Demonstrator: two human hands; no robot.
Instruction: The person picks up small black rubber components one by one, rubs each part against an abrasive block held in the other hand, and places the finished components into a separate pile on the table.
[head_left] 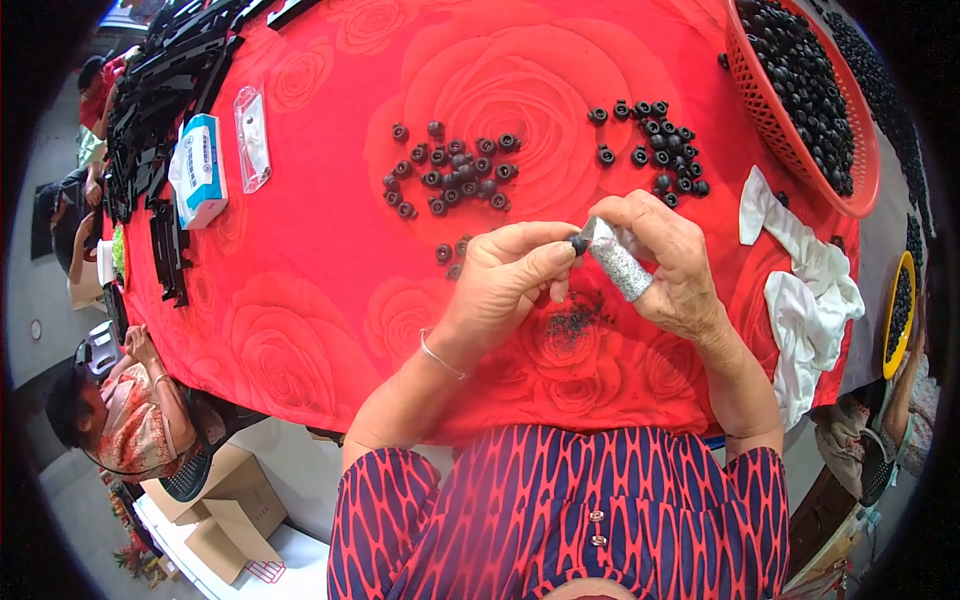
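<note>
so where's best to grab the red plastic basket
I'd take the red perforated plastic basket by its rim, on the left and right sides, coming from the wearer's side. The raised edge is exposed there, while small round black parts fill the inside, so a two-sided hold should help keep it level.

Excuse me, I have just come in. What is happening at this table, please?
A person pinches a small black part in the left hand. The right hand, one finger covered by a speckled grey wrap, holds what looks like a metal blade at the part. Black crumbs lie below on the red cloth. Similar loose parts lie in groups beyond the hands; a red basket at right holds many more.
</note>
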